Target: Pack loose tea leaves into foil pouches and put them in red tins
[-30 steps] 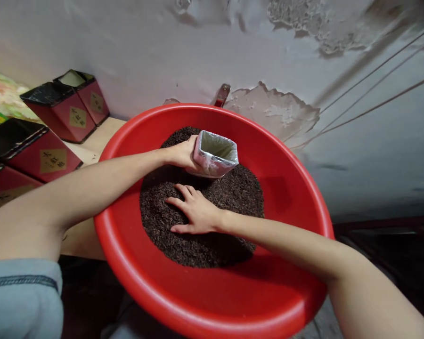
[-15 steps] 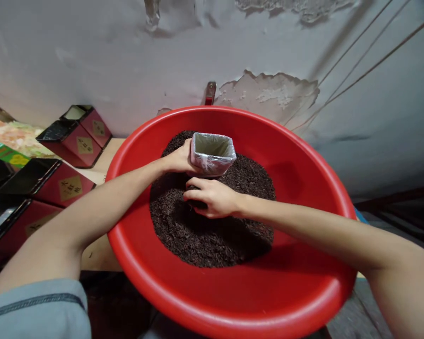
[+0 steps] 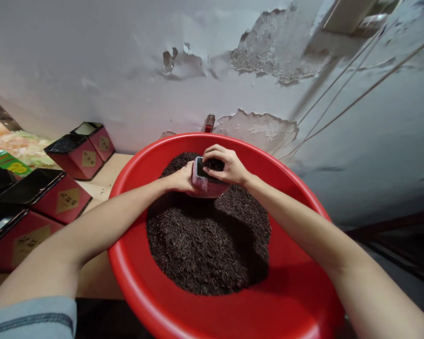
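A big red basin (image 3: 297,292) holds a heap of dark loose tea leaves (image 3: 208,240). At the far side of the heap stands a small square tin (image 3: 207,184) lined with a plastic bag. My left hand (image 3: 182,179) grips the tin's left side. Over the tin's mouth my right hand (image 3: 223,165) is cupped and closed round a handful of tea leaves, with dark leaves showing under the fingers.
Several red square tins with yellow labels (image 3: 78,155) stand open on a wooden surface (image 3: 106,176) to the left. A peeling grey wall (image 3: 268,75) rises right behind the basin. Thin cords (image 3: 346,70) run diagonally across the wall at right.
My right hand lay flat on the heap, then closed on a handful of leaves and rose onto the tin's mouth. My left hand kept hold of the tin.
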The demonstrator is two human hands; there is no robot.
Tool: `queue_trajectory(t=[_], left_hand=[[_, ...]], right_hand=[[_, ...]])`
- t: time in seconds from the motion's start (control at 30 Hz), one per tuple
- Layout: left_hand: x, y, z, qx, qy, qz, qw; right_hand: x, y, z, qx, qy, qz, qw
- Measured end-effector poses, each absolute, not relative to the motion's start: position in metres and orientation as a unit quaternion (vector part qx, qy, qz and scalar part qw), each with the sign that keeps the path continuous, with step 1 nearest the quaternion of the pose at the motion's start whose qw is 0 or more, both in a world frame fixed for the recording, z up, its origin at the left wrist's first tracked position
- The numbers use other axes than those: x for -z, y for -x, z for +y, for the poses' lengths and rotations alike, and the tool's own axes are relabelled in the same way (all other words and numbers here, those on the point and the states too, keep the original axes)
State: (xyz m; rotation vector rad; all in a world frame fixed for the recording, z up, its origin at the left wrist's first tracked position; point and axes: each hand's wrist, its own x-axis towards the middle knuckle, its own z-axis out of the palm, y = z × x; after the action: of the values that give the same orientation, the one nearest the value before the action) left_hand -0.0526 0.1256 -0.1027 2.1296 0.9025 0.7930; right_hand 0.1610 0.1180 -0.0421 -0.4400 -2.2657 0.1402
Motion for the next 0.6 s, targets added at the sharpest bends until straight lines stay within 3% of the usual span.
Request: queue_trajectory(t=[0.6], left_hand=[[0.107,0.056,0.131,-0.285,-0.810,0.365,0.361]], right_hand=[[0.065,-0.154,0.132,-0.144,0.247,-0.906,0.313]])
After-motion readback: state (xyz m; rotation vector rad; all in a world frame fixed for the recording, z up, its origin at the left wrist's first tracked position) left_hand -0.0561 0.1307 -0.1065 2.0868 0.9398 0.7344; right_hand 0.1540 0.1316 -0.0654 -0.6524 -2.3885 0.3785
